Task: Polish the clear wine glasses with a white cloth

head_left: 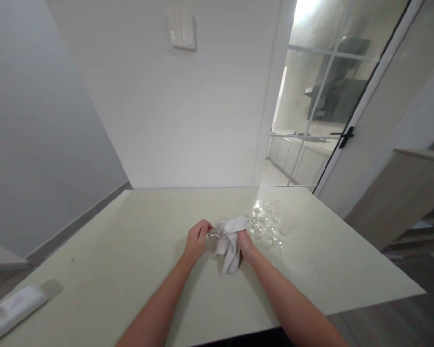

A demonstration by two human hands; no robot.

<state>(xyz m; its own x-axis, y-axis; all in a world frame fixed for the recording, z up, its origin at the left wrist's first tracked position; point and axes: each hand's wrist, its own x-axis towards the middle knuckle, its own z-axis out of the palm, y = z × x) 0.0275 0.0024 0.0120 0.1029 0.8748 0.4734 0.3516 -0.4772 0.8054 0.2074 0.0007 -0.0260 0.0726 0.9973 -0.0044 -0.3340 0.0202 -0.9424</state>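
Note:
Above the middle of the table, my left hand (pixel 197 238) pinches the edge of a clear stemmed glass (pixel 214 234), which looks like a wine glass. Most of that glass is hidden by a pale grey-white cloth (pixel 232 246). My right hand (pixel 245 243) is closed on the cloth, with its fingers partly covered by the folds. One end of the cloth hangs down toward the tabletop. Just right of my right hand, several clear stemmed glasses (pixel 265 224) are grouped close together; their outlines overlap, so I cannot tell each one's pose.
The pale table (pixel 130 270) meets a white wall panel (pixel 202 120) with a switch plate (pixel 183 31) at its far edge. A white power strip (pixel 14 308) lies at the front left. To the right are a glazed door (pixel 311 106) and a wooden shelf unit (pixel 401 188).

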